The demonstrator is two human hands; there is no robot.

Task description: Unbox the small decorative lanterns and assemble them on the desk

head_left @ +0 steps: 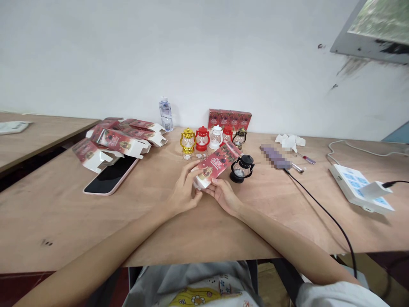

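Observation:
A red printed gift box point(214, 165) is tilted above the table between my two hands. My left hand point(185, 190) grips its left side near the lower end. My right hand point(223, 194) holds the lower right edge, thumb on the front. Just right of the box stands a small black lantern point(242, 169). Behind it is a row of small lanterns: a gold lantern point(188, 140), a red lantern point(202, 139), a white lantern point(216, 137), a second red lantern point(227, 134) and a bronze lantern point(240, 138).
Flattened red boxes point(119, 140) lie in a pile at left, partly over a phone point(110, 177). Closed red boxes point(229, 118) and a water bottle point(165, 114) stand by the wall. At right are a power strip point(354, 183), a black cable point(319, 212) and crumpled tissue point(290, 141).

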